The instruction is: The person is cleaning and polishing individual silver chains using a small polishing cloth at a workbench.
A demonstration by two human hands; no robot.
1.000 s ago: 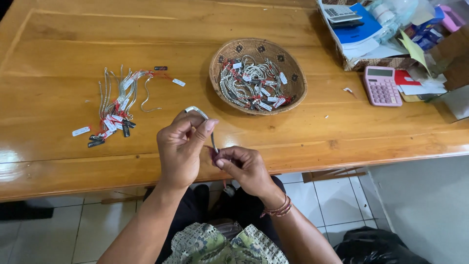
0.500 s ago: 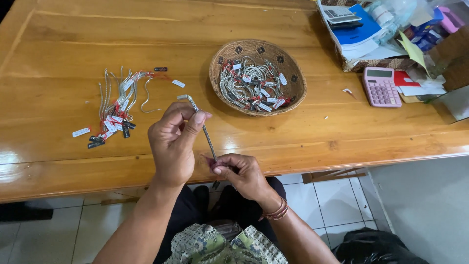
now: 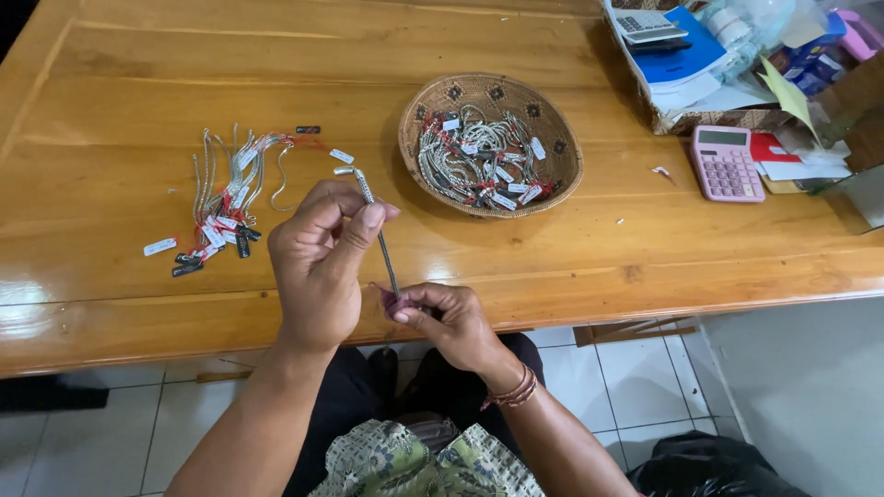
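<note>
A thin silver chain [image 3: 379, 232] is stretched taut between my two hands over the front edge of the wooden table [image 3: 552, 248]. My left hand [image 3: 318, 267] pinches its upper end, where a small clasp sticks out. My right hand [image 3: 447, 322] grips the lower end together with a small reddish tag. A round woven basket [image 3: 552, 129] behind my hands holds several tagged silver chains. A loose bunch of tagged chains [image 3: 230, 198] lies on the table to the left.
A pink calculator [image 3: 725, 163] sits at the right. Behind it stands a tray of papers [image 3: 681, 69], a grey calculator and small boxes. White tiled floor [image 3: 645, 405] shows below the table edge, with a dark bag at the bottom right.
My left hand has risen and moved away from the right hand, drawing the chain out to a longer straight length. The right hand has stayed low by the table edge.
</note>
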